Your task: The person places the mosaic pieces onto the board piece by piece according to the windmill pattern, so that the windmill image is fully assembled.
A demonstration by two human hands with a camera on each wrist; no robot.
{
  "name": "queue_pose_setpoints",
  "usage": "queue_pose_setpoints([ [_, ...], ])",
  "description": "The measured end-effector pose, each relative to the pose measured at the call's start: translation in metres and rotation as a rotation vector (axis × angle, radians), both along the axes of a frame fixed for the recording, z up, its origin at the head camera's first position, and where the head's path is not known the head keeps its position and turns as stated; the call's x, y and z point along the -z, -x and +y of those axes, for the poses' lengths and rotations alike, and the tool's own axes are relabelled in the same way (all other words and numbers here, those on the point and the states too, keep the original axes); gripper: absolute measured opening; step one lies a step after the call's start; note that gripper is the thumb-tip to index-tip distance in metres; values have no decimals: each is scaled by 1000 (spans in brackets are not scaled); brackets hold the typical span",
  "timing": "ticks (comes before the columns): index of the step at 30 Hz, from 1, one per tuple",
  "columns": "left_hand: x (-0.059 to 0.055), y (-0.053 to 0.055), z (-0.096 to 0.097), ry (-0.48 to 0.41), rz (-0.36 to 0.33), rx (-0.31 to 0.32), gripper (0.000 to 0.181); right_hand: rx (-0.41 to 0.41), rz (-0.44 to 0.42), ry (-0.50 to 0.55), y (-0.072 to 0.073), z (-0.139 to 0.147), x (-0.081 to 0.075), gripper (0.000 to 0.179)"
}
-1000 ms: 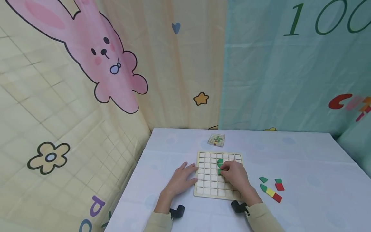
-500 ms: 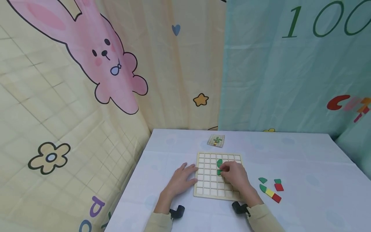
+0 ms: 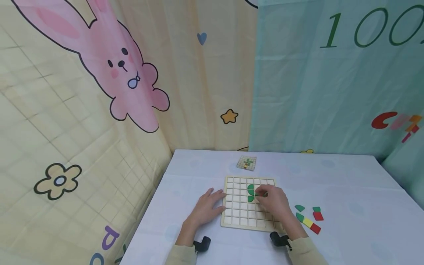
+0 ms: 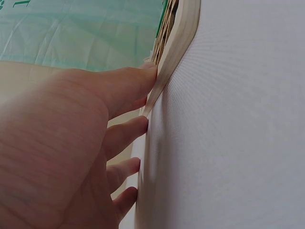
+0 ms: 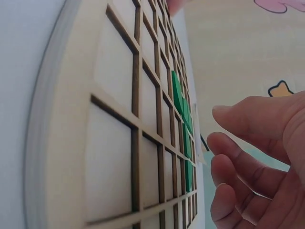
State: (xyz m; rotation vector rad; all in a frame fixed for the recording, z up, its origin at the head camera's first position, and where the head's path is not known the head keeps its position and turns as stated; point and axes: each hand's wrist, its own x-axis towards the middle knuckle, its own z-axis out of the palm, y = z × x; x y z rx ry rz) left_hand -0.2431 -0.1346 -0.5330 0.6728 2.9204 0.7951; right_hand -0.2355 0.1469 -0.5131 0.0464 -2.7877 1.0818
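A pale wooden grid board (image 3: pixel 236 213) lies on the table. Green curved-edged pieces (image 3: pixel 250 189) sit in its cells right of centre, one of them (image 3: pixel 250 199) just below the others. My left hand (image 3: pixel 207 208) rests at the board's left edge; the left wrist view shows its thumb and fingertips touching the wooden side (image 4: pixel 178 50). Over the right half of the board hovers my right hand (image 3: pixel 274 201), partly hiding a green piece. In the right wrist view its thumb and loosely bent fingers (image 5: pixel 226 150) stand apart, with nothing between them, clear of the green pieces (image 5: pixel 177 93).
Right of the board lie loose pieces: green ones (image 3: pixel 299 208), a yellow square (image 3: pixel 307 222) and red squares (image 3: pixel 318 216). A small pattern card (image 3: pixel 246 163) lies behind the board. Printed curtains (image 3: pixel 212 81) stand behind the table.
My right hand has drawn slightly right, away from the lower green piece, which now shows more fully in its cell. The left hand stays at the board's edge. The head view has tilted up slightly.
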Motion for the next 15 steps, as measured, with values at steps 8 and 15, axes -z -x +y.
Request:
queue_pose_setpoints([
  [8, 0, -1, 0, -5, 2, 4, 50, 30, -4, -29, -5, 15, -6, 17],
  [15, 1, 0, -1, -6, 9, 9, 50, 63, -11, -36, -11, 29, -10, 18],
])
